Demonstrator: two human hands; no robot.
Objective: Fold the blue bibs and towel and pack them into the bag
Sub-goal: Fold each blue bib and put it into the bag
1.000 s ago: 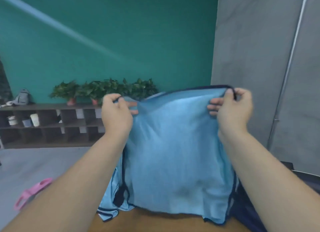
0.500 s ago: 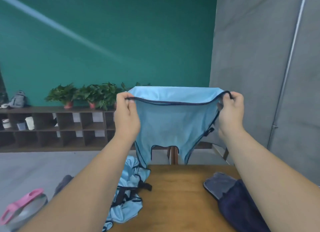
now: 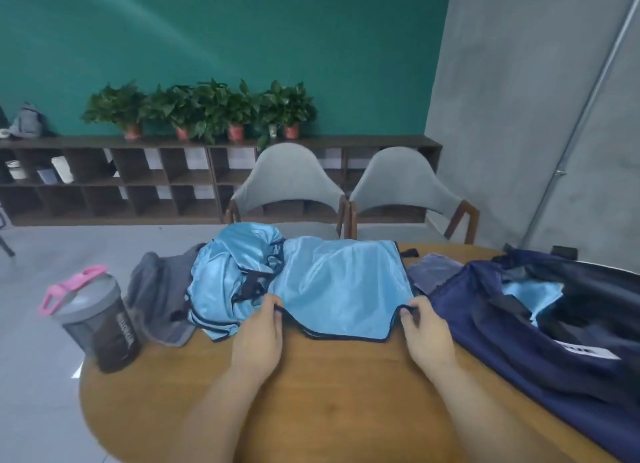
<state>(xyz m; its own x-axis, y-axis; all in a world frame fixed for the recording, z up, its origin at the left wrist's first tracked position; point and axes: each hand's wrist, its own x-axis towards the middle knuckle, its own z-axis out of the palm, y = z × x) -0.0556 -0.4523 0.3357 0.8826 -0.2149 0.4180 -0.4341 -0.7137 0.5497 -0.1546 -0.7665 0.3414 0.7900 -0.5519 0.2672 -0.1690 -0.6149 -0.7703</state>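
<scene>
Now in the middle: a light blue bib is spread flat on the round wooden table. It is shiny and smooth, and a thin dark blue edge is sewn all round it. Its near edge is cut in a scooped curve.
Left hand: it is held low over the table. The bib's near left corner is pinched between the curled fingers and the thumb.
Right hand: it is held the same way. The bib's near right corner is pinched at the dark edge.
Pile of bibs: more shiny blue cloth is heaped in a crumpled lump, touching the flat bib on its left side. Dark straps are tangled in it.
Grey towel: it looks soft and thick. It is bunched up on the left of the pile and touches it.
Dark blue bag: it is made of cloth and is set on the right part of the table, with its top open. Some light blue shiny cloth can be seen inside. A white label is fixed on its side.
Grey-blue cloth: it is laid flat between the flat bib and the bag.
Shaker bottle: it is grey plastic with a pink loop on the lid. It is stood upright near the table's left edge.
Grey chairs: two are placed at the far side, with curved backs and wooden arms.
</scene>
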